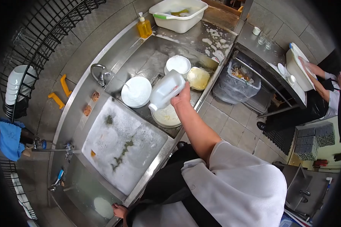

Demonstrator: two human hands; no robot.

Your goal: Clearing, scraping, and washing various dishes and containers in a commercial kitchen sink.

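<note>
My right hand (183, 95) grips a translucent plastic jug (168, 88) by its handle and holds it tilted, mouth downward, over the right-hand sink basin. Below the jug lies a round dish with pale, creamy residue (166, 117). White plates (136, 91) are stacked beside it under the running faucet (102, 76). Behind the jug are a white bowl (178, 64) and a square dish with yellowish contents (199, 78). My left hand (120, 210) rests at the near rim of the left basin, beside a white round thing (103, 207) in the water; whether its fingers hold anything cannot be told.
Foamy water fills the middle basin (125, 144). A yellow soap pump bottle (144, 27) and a white tub (179, 17) stand behind. A lined waste bin (237, 79) is at the right. A co-worker's hands (309, 68) are at another white tub (298, 66). Black wire racks (42, 37) hang left.
</note>
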